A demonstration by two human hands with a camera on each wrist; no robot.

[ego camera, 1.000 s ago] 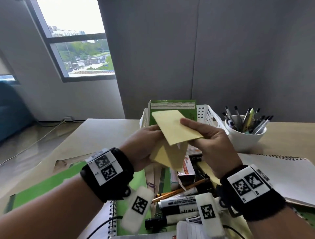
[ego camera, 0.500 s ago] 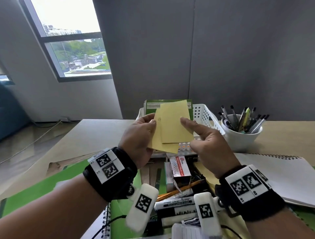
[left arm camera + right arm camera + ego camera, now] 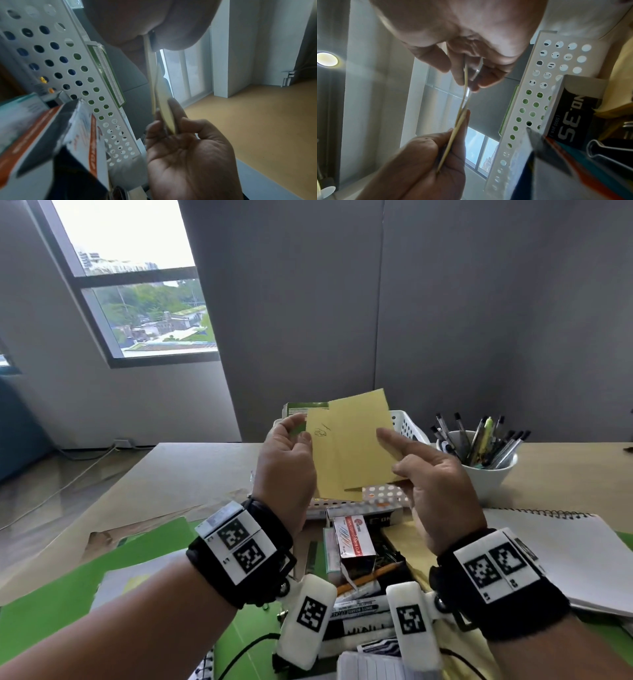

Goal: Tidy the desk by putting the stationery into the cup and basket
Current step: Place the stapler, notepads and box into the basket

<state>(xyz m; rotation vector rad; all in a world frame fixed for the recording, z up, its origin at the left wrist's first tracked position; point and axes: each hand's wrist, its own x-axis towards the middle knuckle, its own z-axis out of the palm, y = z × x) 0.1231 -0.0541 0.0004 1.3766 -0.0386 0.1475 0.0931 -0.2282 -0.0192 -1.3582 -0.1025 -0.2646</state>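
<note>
Two yellow paper notes point(image 3: 352, 446) stand upright and overlapping in the air, just in front of the white perforated basket point(image 3: 409, 424). My left hand point(image 3: 301, 434) pinches the left note by its edge. My right hand point(image 3: 394, 455) pinches the lower right corner of the other note, index finger stretched across its face. In the wrist views the notes point(image 3: 163, 102) point(image 3: 462, 108) show edge-on between both hands. A green booklet point(image 3: 303, 406) stands inside the basket. The white cup point(image 3: 486, 479) full of pens sits to the right of the basket.
Below my hands lie a red-and-white clip box point(image 3: 349, 539), a black staples box point(image 3: 570, 121), whiteboard markers point(image 3: 359, 607) and a pencil point(image 3: 373, 575). A spiral notebook point(image 3: 565, 553) lies at the right, a green folder point(image 3: 51, 604) at the left.
The notes were crossed and tilted low over the clutter. Both hands have lifted them and turned them upright, nearly lined up, closer to the basket.
</note>
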